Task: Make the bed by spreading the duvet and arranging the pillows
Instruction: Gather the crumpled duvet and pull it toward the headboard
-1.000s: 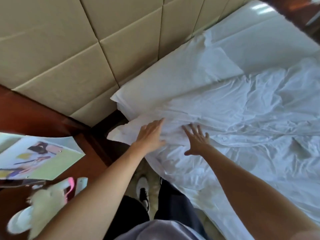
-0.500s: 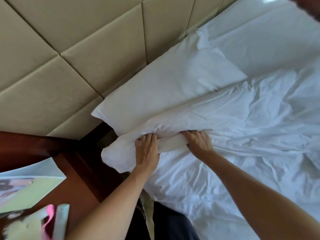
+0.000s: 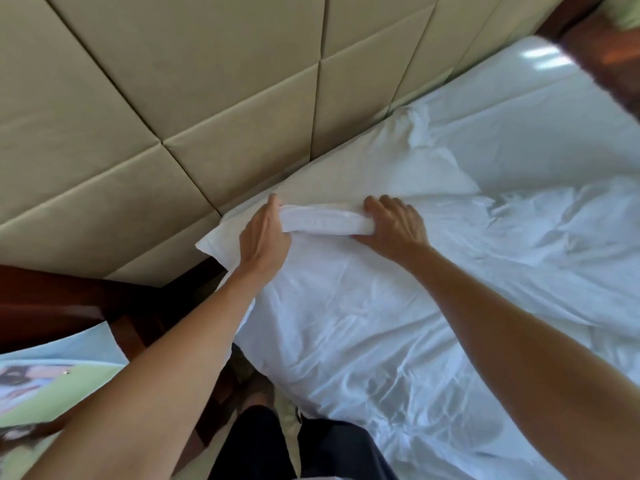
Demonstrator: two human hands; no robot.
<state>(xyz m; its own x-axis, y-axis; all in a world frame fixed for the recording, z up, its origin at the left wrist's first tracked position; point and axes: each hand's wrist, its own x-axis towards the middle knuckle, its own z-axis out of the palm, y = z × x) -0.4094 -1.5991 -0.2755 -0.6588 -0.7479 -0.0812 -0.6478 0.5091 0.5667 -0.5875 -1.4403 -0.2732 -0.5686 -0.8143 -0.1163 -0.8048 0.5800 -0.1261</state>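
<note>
A crumpled white duvet (image 3: 363,323) covers the bed from the near corner out to the right. Its top edge is bunched into a thick fold (image 3: 323,221) close to the headboard. My left hand (image 3: 265,237) grips the left end of that fold, thumb on the far side. My right hand (image 3: 394,225) grips the right end, fingers curled over it. A white pillow (image 3: 346,176) lies flat against the headboard just beyond the fold. A second white pillow (image 3: 519,109) lies further right.
The beige padded headboard (image 3: 207,98) fills the upper left. A dark wooden nightstand (image 3: 62,306) stands to the left of the bed, with a light green printed paper bag (image 3: 52,375) on it. My dark trouser legs (image 3: 294,445) are at the bed's near edge.
Both hands went from lying flat on the duvet to gripping its bunched top edge. They have carried that edge up toward the headboard, over the near part of the pillow.
</note>
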